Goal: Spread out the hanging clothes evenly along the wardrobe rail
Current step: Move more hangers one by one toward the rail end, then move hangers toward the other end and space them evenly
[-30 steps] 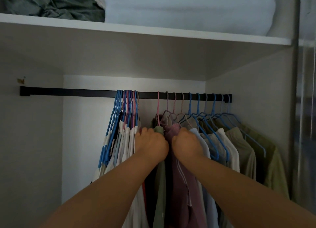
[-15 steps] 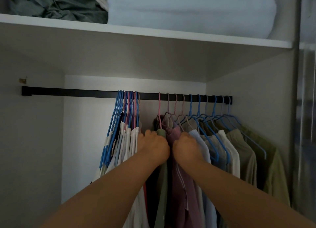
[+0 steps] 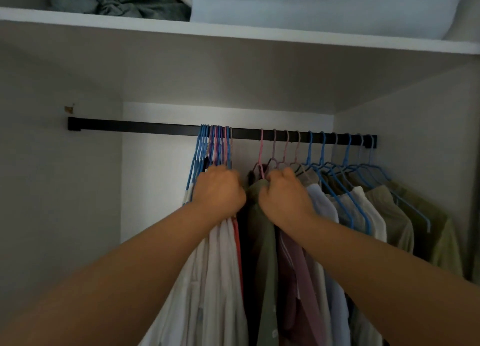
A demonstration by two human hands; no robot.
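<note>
A black rail crosses the wardrobe. A tight bunch of blue and pink hangers with white garments hangs at mid-rail. To its right, past a small gap, spaced hangers carry an olive shirt, a mauve top, pale shirts and green ones. My left hand grips the top of the bunched garments. My right hand grips the olive shirt's shoulder at its pink hanger.
The rail's left third carries nothing. Above, a white shelf holds a crumpled dark green cloth and a folded pale blue blanket. Wardrobe side walls stand close at left and right.
Both hands have risen slightly toward the hanger necks. The gap between the bunch and the pink hanger stays about the same. The camera has tilted a little.
</note>
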